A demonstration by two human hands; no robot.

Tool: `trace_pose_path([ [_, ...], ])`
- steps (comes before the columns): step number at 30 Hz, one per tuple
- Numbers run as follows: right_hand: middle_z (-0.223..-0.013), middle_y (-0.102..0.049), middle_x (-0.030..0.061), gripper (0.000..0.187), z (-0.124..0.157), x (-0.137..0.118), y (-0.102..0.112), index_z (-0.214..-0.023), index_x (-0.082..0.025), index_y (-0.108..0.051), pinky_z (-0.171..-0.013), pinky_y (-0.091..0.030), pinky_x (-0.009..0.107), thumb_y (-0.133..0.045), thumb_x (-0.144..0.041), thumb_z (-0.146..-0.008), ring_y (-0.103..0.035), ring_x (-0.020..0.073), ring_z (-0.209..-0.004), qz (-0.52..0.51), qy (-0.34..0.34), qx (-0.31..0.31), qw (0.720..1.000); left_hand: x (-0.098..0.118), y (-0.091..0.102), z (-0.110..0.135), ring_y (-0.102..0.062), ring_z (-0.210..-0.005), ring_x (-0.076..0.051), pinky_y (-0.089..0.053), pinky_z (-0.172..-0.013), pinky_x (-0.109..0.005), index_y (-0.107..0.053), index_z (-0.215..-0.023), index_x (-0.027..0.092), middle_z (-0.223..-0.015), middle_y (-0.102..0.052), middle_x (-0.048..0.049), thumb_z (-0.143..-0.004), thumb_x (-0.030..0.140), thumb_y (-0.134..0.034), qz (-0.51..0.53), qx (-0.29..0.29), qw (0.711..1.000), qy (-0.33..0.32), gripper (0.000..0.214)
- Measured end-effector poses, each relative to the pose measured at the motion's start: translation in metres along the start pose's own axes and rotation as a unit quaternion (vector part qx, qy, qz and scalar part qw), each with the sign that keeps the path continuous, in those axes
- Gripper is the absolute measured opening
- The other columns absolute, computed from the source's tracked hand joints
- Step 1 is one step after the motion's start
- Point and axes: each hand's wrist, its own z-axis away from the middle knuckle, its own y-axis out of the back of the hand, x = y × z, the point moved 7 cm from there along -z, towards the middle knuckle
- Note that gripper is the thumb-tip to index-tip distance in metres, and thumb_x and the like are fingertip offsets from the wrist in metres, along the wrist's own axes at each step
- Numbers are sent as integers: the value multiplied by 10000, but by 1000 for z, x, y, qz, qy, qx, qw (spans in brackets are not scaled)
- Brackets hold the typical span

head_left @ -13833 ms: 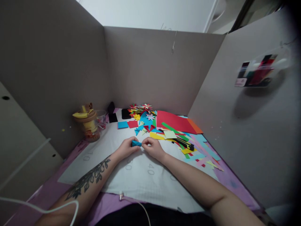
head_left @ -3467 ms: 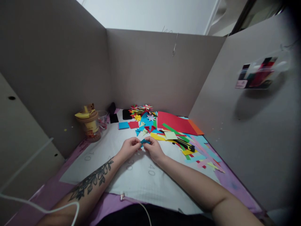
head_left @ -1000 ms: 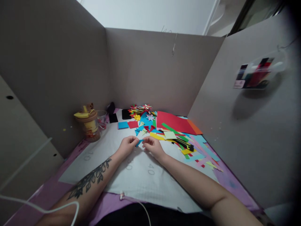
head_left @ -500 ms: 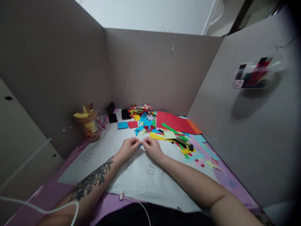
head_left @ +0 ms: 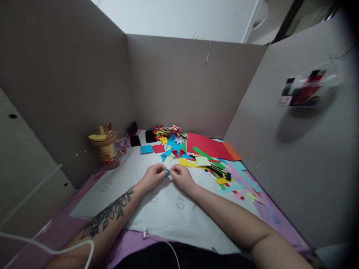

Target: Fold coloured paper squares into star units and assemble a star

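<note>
A small piece of blue paper [head_left: 167,173] is pinched between my two hands above the white sheet [head_left: 168,213]; the fingers cover most of it. My left hand [head_left: 155,175] grips its left side with thumb and fingers closed. On its other side my right hand [head_left: 182,176] is closed too, fingertips pressed on the paper. Just beyond the hands lie small folded paper pieces: a blue one [head_left: 163,157], red ones [head_left: 178,153] and a pale green one [head_left: 171,157].
Behind are blue paper squares [head_left: 146,149], red squares [head_left: 158,148] and a pile of folded paper stars [head_left: 168,130]. Red sheets [head_left: 207,145], paper strips [head_left: 241,175] and a box cutter [head_left: 220,172] lie right. A jar [head_left: 108,151] stands left. Grey panels surround the table.
The fingers have shifted slightly around the blue paper, and a little more of it shows between them. Both hands stay in nearly the same place.
</note>
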Motion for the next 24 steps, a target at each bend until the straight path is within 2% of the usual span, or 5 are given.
trace_pose_path([
  [5,-599,-530,-20,118,0,5,0,-614,-171,-556,-563,-371,225,-517,-228,-710,-474,124,-592,-38,-29,7,999,-3,-2,-2,-473,-571,-98,-359,-523,-196,-575,-753,143,-662,-557,10,-640,233,-582,28,-5,1000,-7,145],
  [10,-582,-511,-29,115,1,7,1,-596,-173,-537,-559,-363,225,-521,-225,-697,-457,119,-576,-53,-36,12,998,-3,-1,-1,-497,-617,-102,-403,-568,-207,-578,-887,155,-723,-566,13,-594,131,-580,22,0,999,-30,293],
  [16,-597,-512,-24,104,1,9,3,-613,-168,-539,-576,-364,232,-513,-221,-700,-454,120,-588,-56,-39,16,998,-2,-4,1,-560,-825,-157,-454,-689,-253,-571,-968,171,-931,-597,-48,-592,170,-670,50,-18,998,-40,389],
  [21,-583,-492,-27,124,0,11,2,-607,-169,-521,-567,-368,233,-506,-227,-715,-455,119,-581,-51,-37,10,998,-9,6,-2,-541,-590,-111,-394,-547,-214,-557,-927,148,-668,-596,0,-716,262,-582,77,15,997,4,241],
  [24,-749,-568,3,80,2,9,-2,-766,-174,-558,-598,-409,234,-522,-218,-710,-523,143,-705,-56,-25,1,998,-11,11,-4,-521,-538,-102,-367,-511,-197,-542,-907,158,-595,-569,35,-708,263,-576,71,37,997,2,227],
])
